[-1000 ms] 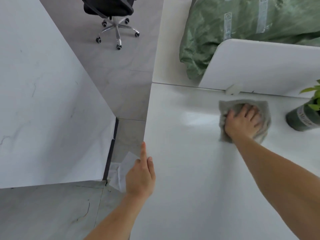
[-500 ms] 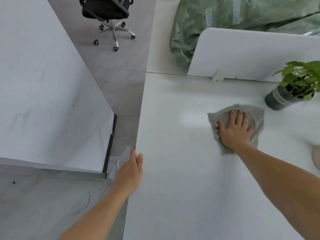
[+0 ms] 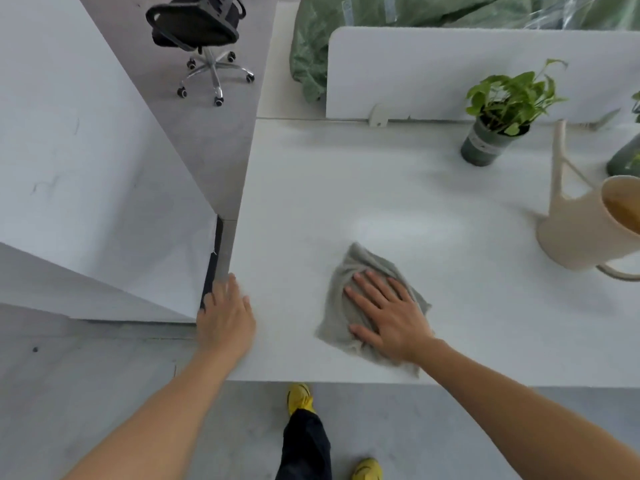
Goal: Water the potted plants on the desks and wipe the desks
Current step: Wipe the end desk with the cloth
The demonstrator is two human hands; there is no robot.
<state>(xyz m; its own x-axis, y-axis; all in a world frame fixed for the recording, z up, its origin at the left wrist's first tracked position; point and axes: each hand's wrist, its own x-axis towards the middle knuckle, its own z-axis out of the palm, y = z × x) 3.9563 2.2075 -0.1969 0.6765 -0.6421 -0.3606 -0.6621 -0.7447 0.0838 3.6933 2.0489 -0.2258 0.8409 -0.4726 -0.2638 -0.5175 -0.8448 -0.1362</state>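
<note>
The right hand (image 3: 391, 317) is pressing flat, fingers spread, on the grey cloth (image 3: 349, 306), wiping the desk (image 3: 311, 188) mid-job, while the left hand (image 3: 225, 317) is resting open on its edge.

The right edge cuts off the watering can (image 3: 581, 233) and second pot (image 3: 627, 160).

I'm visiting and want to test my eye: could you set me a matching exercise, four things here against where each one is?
Things:
1 grey cloth
2 watering can
3 potted plant
4 office chair

Places:
A on the floor
B under the right hand
C just in front of the white divider
D on the desk, right of the cloth

Pairs: 1-B, 2-D, 3-C, 4-A
</note>
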